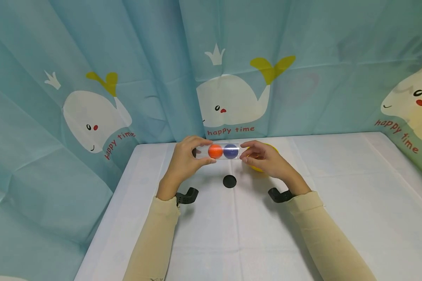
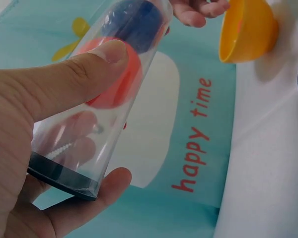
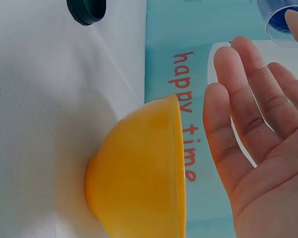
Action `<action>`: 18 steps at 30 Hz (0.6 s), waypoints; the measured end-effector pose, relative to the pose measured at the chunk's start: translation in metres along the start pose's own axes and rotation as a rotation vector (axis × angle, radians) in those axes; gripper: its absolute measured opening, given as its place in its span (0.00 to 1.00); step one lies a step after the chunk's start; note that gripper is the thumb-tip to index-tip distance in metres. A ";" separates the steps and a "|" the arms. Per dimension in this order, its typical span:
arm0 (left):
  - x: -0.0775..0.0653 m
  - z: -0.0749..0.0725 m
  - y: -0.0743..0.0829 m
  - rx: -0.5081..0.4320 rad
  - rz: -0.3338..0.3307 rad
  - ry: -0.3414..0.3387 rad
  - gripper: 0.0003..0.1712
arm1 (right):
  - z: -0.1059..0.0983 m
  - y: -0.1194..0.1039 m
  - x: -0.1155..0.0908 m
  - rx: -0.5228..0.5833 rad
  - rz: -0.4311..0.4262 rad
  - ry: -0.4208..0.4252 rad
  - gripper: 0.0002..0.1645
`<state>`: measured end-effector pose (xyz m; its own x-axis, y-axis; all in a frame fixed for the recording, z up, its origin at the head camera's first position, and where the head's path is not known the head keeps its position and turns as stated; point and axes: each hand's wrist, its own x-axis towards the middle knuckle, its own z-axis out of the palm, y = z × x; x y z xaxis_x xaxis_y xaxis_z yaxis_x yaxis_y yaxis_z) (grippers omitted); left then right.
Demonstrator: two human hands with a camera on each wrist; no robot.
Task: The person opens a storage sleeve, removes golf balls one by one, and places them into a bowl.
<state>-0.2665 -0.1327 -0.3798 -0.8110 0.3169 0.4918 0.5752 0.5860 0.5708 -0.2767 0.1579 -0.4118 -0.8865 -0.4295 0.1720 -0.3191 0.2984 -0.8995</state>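
My left hand (image 1: pixel 186 158) grips a clear plastic tube (image 2: pixel 107 134) that lies sideways in the air above the table. Inside it an orange ball (image 1: pixel 215 151) and a dark blue ball (image 1: pixel 231 151) sit side by side, the blue one towards the right end. A black cap (image 2: pixel 62 173) closes the end in the left palm; the right end has no cap on it. Beside that end hovers my right hand (image 1: pixel 267 159), its fingers loosely bent and holding nothing. Behind and below this hand a yellow bowl (image 3: pixel 139 173) stands on the table, partly hidden in the head view.
A loose black cap (image 1: pixel 229 181) lies on the white-covered table (image 1: pixel 211 234), in front of the tube. A blue curtain with printed whales (image 1: pixel 232 99) hangs along the table's back edge. Each wrist wears a black camera mount (image 1: pixel 188 196).
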 end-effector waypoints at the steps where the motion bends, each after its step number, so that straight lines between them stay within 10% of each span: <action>1: 0.000 0.000 -0.001 0.004 0.008 0.003 0.30 | 0.000 0.000 0.000 0.004 0.004 -0.001 0.24; 18: -0.001 0.002 -0.003 0.005 0.016 -0.010 0.30 | -0.001 0.001 -0.001 0.054 0.034 -0.002 0.24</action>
<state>-0.2676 -0.1334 -0.3827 -0.8029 0.3336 0.4940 0.5873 0.5849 0.5595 -0.2768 0.1596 -0.4128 -0.8957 -0.4219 0.1405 -0.2704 0.2660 -0.9253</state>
